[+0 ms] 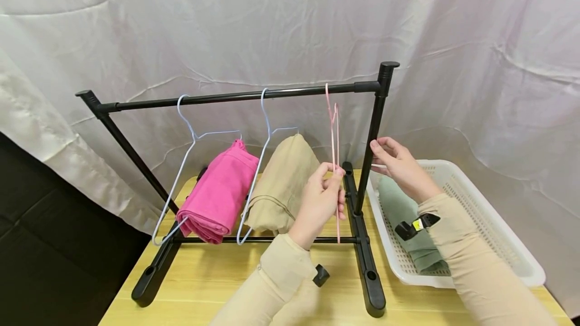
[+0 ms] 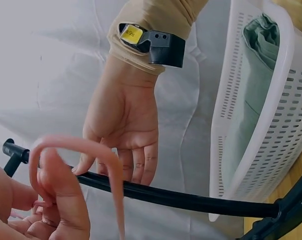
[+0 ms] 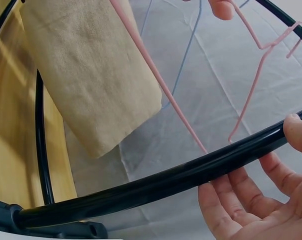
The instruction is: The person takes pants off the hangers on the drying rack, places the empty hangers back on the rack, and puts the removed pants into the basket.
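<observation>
My left hand (image 1: 317, 200) pinches the lower part of a pink wire hanger (image 1: 338, 228), whose hook loops over the top bar of a black clothes rack (image 1: 226, 97). No cloth hangs on this hanger. At the rack's right post (image 1: 372, 130), my right hand (image 1: 403, 167) holds on, thumb on one side and fingers on the other in the right wrist view. Left of the pink hanger, folded beige cloth (image 1: 281, 185) hangs on a blue hanger (image 1: 266, 130). Farther left, folded magenta cloth (image 1: 222, 190) hangs on another blue hanger (image 1: 174, 185).
A white perforated basket (image 1: 503, 235) stands right of the rack, with folded green cloth (image 1: 408, 235) inside. The rack's black feet (image 1: 367, 270) rest on a wooden table (image 1: 235, 275). Behind hangs a pale curtain (image 1: 272, 24).
</observation>
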{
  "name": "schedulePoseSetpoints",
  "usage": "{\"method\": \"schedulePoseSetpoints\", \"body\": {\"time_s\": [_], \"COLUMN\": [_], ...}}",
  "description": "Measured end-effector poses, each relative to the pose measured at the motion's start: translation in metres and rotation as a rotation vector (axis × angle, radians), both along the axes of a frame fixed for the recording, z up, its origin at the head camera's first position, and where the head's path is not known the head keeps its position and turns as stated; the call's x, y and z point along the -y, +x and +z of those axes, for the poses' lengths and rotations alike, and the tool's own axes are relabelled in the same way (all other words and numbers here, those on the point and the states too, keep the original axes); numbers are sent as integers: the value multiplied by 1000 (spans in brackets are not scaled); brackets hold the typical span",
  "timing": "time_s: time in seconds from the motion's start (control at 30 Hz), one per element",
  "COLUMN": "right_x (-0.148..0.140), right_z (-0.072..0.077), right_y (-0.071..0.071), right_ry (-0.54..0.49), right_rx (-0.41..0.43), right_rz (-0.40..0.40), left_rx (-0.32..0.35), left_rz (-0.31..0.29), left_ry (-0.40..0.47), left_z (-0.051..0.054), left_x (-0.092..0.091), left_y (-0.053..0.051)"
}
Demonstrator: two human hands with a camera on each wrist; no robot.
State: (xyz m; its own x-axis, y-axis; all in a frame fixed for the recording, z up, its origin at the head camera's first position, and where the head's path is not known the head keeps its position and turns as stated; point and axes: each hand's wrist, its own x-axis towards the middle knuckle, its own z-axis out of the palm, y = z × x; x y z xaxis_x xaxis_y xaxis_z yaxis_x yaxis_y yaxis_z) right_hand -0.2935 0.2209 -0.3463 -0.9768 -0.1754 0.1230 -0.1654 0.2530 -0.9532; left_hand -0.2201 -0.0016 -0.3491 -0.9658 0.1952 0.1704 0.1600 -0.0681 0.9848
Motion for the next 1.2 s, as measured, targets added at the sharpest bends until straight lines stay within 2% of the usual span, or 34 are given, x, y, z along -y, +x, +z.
{"method": "schedulePoseSetpoints", "body": {"time_s": [0.13, 0.37, 0.5, 0.63, 0.9, 1.03, 1.2], "right_x": [1, 2, 2, 3, 2, 1, 1], "right_z": [-1, -2, -2, -3, -4, -4, -4], "right_y": [1, 2, 2, 2, 1, 1, 0], "right_ry": [-18, -25, -34, -41, -19, -2, 0], "right_rx": [-2, -9, -9, -9, -5, -9, -10], "right_rz": [-6, -12, -9, -12, -18, -17, -14], "left_rx": [-3, -35, -84, -165, -340, -408, -445], "left_rz": [-3, 19, 35, 60, 148, 150, 124], "left_ry": [4, -37, -77, -144, -360, -385, -387], "left_z": [-2, -5, -6, -6, 3, 12, 31], "left_x": [3, 11, 16, 21, 34, 44, 58], "left_y": [3, 11, 17, 26, 55, 74, 99]}}
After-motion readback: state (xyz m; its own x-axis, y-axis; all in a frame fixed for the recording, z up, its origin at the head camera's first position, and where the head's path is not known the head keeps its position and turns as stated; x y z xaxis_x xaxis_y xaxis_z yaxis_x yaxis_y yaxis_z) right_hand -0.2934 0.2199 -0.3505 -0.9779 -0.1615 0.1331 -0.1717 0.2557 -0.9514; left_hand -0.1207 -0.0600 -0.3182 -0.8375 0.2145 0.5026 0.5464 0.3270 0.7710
